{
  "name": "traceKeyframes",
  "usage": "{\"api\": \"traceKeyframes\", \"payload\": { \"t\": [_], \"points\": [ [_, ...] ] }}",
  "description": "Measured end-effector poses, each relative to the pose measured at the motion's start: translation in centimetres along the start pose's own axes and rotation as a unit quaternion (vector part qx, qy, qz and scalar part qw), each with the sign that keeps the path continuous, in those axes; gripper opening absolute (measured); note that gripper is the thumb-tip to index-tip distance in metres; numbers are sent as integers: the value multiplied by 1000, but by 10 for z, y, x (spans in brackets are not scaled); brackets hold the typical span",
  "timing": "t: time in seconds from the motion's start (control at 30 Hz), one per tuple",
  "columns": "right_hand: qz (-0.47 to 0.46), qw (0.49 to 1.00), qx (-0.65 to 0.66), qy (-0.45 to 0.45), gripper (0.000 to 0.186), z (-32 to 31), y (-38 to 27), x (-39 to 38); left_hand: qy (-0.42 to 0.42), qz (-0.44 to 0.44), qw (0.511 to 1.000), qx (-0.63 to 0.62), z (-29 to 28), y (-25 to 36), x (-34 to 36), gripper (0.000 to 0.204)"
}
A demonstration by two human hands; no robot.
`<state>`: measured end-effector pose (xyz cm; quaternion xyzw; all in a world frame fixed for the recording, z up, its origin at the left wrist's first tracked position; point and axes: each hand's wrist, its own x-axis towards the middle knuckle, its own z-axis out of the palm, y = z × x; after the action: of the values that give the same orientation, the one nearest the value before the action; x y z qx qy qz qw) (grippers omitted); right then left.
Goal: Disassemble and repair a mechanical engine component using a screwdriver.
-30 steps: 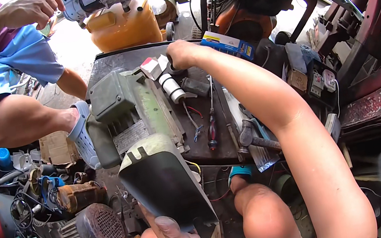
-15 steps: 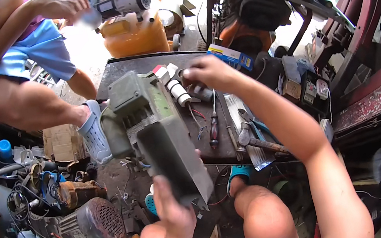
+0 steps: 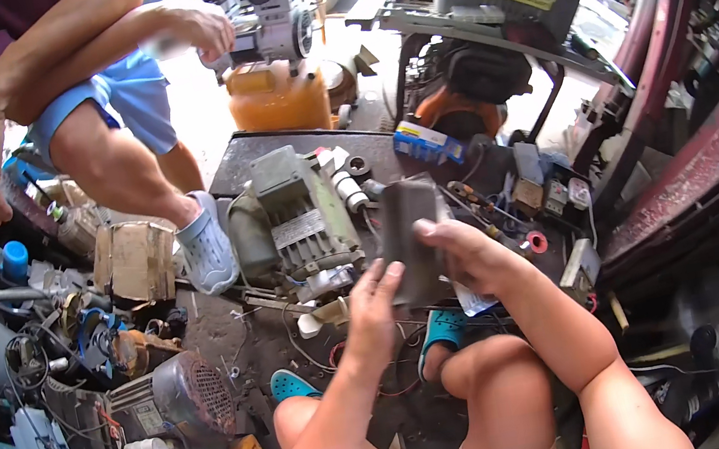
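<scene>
A dark grey, trough-shaped metal cover [image 3: 414, 239] is upright between my two hands, above the near edge of the low table. My left hand [image 3: 372, 313] grips its left edge, fingers along the side. My right hand [image 3: 471, 253] holds the right side, with the thumb over its front. To the left of the cover, a grey-green electric motor [image 3: 291, 212] with a box on top rests on the table. Behind the cover are white cylinders [image 3: 348, 190] with wires and a small metal ring [image 3: 357, 165]. The cover hides some of the tools.
A person in blue shorts [image 3: 143, 94] is at the far left, one grey clog [image 3: 207, 250] beside the table. A blue box [image 3: 428, 144] lies on the table's right side. A worn motor [image 3: 175, 403] and other parts crowd the left floor. An orange tank [image 3: 277, 100] stands behind.
The metal cover has moved right, away from the motor, and turned more upright. My right hand has left the cylinders and come down onto the cover. The view has shifted too.
</scene>
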<state>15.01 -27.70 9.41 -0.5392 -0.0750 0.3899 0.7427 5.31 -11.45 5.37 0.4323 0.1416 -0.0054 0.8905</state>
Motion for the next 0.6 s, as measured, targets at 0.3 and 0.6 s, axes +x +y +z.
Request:
{"api": "traceKeyframes", "payload": {
  "t": [0.3,0.6],
  "points": [
    [-278,853,-223,382,26,-90,-57,18,-60,159,984,-49,-29,43,-7,38],
    [-207,729,-586,287,33,-90,43,78,-89,174,973,-120,-55,47,-6,51]
  ]
}}
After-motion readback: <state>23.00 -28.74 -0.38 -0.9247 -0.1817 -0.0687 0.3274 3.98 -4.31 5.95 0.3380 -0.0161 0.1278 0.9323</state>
